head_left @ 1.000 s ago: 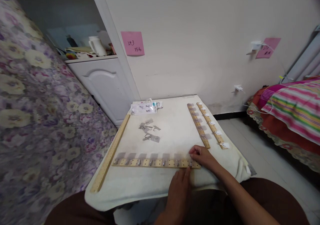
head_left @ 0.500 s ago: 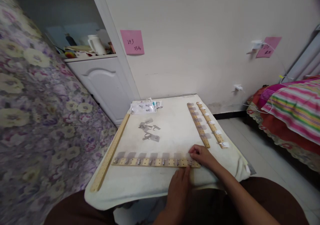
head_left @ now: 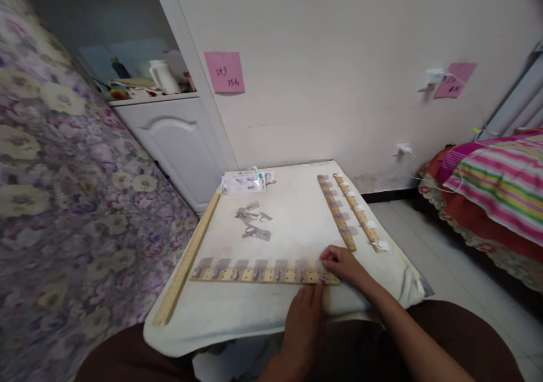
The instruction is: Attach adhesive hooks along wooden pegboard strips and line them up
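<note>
A wooden strip point(head_left: 254, 275) studded with several metal hooks lies across the near part of a white cloth-covered table point(head_left: 288, 229). My right hand point(head_left: 345, 264) is curled over the strip's right end, fingers pinched on a hook or the strip's end; I cannot make out which. My left hand point(head_left: 303, 320) rests just below that end, its fingertips against the strip's near edge; its fingers lie together and flat. Several loose metal hooks point(head_left: 254, 223) lie in the middle of the table.
Another bare wooden strip point(head_left: 186, 260) runs along the table's left edge. Two strips point(head_left: 348, 218) with hooks and white tags lie at the right. A hook packet point(head_left: 244, 184) sits at the back. A flowered bed is at left, a striped blanket point(head_left: 496, 184) at right.
</note>
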`<action>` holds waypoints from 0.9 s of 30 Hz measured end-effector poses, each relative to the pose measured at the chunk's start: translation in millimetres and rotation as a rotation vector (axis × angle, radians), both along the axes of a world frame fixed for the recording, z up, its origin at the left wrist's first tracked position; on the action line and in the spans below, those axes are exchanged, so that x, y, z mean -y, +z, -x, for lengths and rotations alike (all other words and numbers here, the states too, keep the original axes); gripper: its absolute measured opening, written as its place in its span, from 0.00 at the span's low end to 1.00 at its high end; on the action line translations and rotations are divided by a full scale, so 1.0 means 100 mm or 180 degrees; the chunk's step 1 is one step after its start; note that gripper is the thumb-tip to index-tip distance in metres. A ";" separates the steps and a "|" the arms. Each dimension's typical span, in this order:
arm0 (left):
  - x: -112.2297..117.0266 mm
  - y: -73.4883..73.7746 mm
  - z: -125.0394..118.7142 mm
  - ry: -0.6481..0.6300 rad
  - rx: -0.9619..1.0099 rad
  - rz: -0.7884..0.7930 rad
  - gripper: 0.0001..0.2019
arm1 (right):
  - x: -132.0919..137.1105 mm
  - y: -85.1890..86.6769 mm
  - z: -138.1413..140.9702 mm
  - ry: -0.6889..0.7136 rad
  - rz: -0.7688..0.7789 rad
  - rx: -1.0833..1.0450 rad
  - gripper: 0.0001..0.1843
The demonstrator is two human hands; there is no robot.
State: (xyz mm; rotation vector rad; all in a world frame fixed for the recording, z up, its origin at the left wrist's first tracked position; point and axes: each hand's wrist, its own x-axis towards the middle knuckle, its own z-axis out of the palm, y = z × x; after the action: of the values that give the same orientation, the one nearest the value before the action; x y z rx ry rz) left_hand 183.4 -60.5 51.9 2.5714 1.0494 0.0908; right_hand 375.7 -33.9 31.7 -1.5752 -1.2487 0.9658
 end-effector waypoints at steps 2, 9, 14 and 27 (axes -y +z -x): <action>0.00 -0.01 0.00 -0.0009 -0.0026 -0.0042 0.28 | 0.00 -0.02 0.00 -0.0016 0.0002 0.0023 0.04; -0.01 -0.11 0.01 -0.0039 -0.0029 -0.0176 0.28 | -0.01 -0.01 0.00 -0.0023 0.0019 -0.0017 0.04; -0.01 -0.11 0.00 -0.0020 -0.0026 -0.0183 0.28 | -0.01 0.00 0.01 -0.0046 0.0052 0.0005 0.05; -0.01 -0.06 0.02 -0.0084 0.0053 -0.0247 0.28 | 0.03 0.05 -0.01 0.0175 0.0069 0.0008 0.06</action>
State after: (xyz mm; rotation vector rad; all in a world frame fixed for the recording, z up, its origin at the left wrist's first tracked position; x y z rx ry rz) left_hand 181.9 -59.9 46.1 2.6482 1.0247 0.1486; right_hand 376.6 -37.1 36.2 -1.5665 -1.2931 1.0154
